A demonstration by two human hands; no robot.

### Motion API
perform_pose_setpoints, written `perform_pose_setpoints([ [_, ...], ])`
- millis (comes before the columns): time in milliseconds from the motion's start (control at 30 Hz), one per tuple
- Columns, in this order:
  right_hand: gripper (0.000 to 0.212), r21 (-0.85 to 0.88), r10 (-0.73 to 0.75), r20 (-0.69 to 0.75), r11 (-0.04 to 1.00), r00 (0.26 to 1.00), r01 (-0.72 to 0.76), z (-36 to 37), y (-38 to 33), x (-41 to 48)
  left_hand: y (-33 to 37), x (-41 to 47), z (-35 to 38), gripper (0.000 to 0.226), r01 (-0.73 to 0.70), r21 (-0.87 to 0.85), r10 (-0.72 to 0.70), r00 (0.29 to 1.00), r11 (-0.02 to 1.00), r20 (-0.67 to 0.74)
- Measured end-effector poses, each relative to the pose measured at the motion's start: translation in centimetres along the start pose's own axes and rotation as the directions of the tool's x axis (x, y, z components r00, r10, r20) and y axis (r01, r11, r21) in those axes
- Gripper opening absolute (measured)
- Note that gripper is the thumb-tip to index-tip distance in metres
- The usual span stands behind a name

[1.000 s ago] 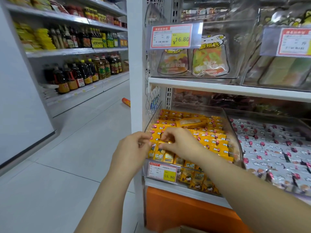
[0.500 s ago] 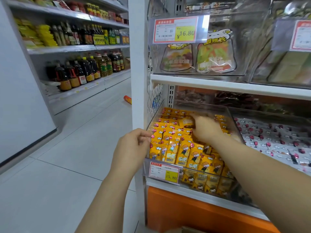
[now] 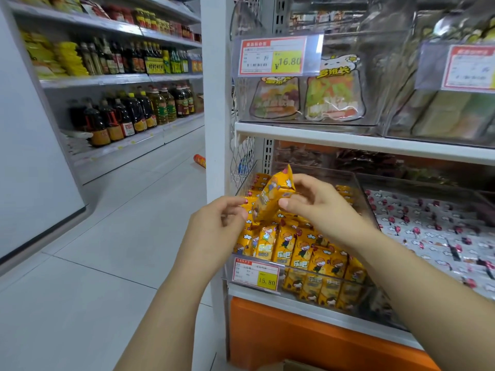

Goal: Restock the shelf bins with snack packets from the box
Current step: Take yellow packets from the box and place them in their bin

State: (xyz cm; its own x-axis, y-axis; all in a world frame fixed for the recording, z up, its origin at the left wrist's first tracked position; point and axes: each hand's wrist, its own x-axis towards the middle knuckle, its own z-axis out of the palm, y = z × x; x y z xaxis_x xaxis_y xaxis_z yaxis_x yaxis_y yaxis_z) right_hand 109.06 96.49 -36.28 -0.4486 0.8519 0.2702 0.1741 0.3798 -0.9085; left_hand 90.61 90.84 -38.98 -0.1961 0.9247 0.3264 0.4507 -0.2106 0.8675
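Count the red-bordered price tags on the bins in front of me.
3: the 16.80 tag on the upper left bin, a cut-off tag at upper right, the 15.80 tag on the yellow-packet bin. Others may lie outside the view.

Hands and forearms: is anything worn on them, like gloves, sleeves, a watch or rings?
Nothing worn shows. The left hand and right hand have no gloves, rings, watch or bracelet. The left forearm and right forearm are uncovered to the picture's edge; no sleeve shows.

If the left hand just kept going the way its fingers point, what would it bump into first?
Most likely the yellow packet that the right hand holds tilted above the bin; the left hand is close beside its lower end, though depth is unclear.
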Motion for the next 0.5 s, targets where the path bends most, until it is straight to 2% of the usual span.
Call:
perform_pose_setpoints([
  [100, 0.028, 0.189, 0.021, 0.039, 0.982, 0.999, -0.028, 0.4, -0.3, -0.9, 0.4, -0.2, 0.1, 0.030, -0.010, -0.031, 0.013, 0.995, 0.999, 0.099],
  [233, 0.031, 0.279, 0.034, 0.047, 0.959, 0.998, -0.045, 0.6, -0.3, -1.7, 0.4, -0.4, 0.0, 0.035, 0.025, -0.151, 0.009, 0.977, 0.988, 0.215],
  [333, 0.045, 0.322, 0.038, 0.045, 0.945, 0.998, -0.051, 0.7, -0.9, -1.9, 0.4, -0.4, 0.1, 0.037, 0.036, -0.166, -0.005, 0.984, 0.985, 0.180],
  [400, 0.053, 0.247, 0.016, 0.005, 0.969, 1.000, -0.016, 1.0, -1.5, -2.0, 0.4, -0.4, 0.3, 0.032, 0.019, -0.126, -0.005, 0.994, 0.992, 0.105],
  [500, 0.039, 0.073, -0.066, -0.167, 0.994, 0.984, 0.079, 1.6, -2.1, -1.6, 0.0, -0.1, 0.4, 0.028, -0.027, -0.078, 0.031, 0.998, 0.997, 0.050],
])
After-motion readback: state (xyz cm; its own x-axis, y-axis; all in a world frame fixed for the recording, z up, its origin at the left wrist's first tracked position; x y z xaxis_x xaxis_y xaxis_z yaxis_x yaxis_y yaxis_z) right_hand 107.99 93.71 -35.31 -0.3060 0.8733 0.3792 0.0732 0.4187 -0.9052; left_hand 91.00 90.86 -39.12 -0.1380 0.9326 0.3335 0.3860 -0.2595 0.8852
